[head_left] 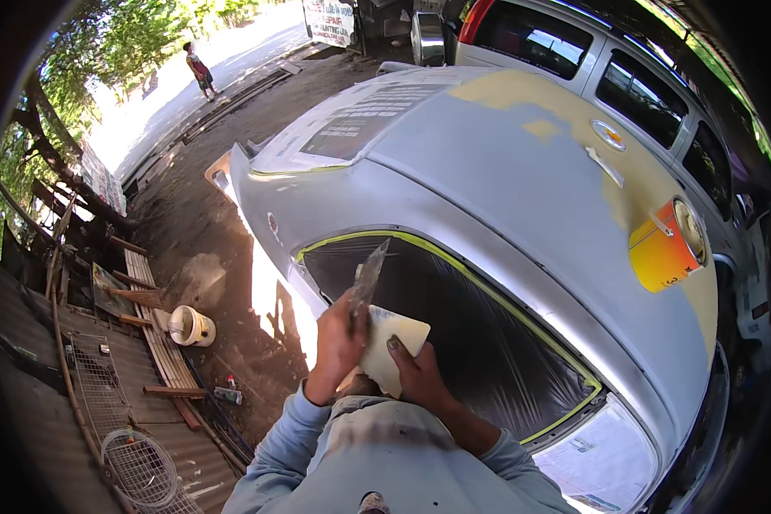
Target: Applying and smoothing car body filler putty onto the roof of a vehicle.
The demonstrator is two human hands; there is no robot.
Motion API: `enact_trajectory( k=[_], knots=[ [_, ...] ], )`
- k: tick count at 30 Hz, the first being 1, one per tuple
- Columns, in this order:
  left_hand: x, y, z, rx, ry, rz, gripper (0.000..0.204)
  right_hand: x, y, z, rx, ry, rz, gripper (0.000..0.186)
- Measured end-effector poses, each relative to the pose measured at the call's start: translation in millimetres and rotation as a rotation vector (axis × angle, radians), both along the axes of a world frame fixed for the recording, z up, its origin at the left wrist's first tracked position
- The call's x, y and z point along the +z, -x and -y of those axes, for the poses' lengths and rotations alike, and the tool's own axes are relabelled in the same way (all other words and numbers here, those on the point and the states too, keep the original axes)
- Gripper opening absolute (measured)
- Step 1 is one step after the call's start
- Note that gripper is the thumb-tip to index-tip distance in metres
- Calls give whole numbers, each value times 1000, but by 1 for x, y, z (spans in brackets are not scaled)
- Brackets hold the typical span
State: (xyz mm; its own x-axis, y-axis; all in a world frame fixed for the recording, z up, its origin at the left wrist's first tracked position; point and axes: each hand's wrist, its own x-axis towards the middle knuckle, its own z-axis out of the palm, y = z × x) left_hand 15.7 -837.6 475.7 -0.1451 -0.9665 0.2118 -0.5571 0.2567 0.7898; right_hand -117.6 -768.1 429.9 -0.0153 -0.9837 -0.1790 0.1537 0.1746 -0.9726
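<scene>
Scraper [367, 278]: thin grey blade, smeared, upright and tilted slightly right, at centre frame, gripped at its base. Board [391, 346]: cream flat piece with rounded corners, tilted, just right of and below the blade, touching it, held from beneath.

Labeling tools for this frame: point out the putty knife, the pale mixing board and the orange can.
putty knife [368, 272]: head view, middle of the blade.
pale mixing board [400, 331]: head view, upper bare face.
orange can [660, 253]: head view, side wall, standing on the car roof.
</scene>
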Motion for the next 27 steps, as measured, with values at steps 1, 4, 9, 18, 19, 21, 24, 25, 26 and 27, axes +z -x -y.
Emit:
enact_trajectory(
  k=[1,4,9,18,19,21,24,25,26,27],
  knots=[
    [-5,-18,5,62,-167,-38,16,-3,2,-1,16,88,22,28],
    [-22,-61,10,176,-283,-706,8,-8,22,4,-386,97,166,15],
    [-45,-86,21,-75,-329,-1669,26,-7,15,16,-197,-118,478,28],
    [-60,-62,64,-672,-371,-1851,24,18,-51,8,112,55,136,34],
    [-62,-60,63,-592,-345,-1786,24,22,-53,12,96,64,126,34],
    [-65,-55,54,-432,-338,-1646,27,30,-57,22,33,150,39,35],
    [-63,-48,31,-177,-227,-1420,26,43,-67,38,-41,79,96,35],
    [-62,-41,18,-186,-375,-1749,27,46,-72,43,-69,49,125,35],
    [-60,-37,10,-274,-361,-1723,27,49,-74,49,-57,119,155,35],
    [-57,-34,6,-60,-334,-1453,27,51,-74,54,-72,164,200,34]
  ],
)
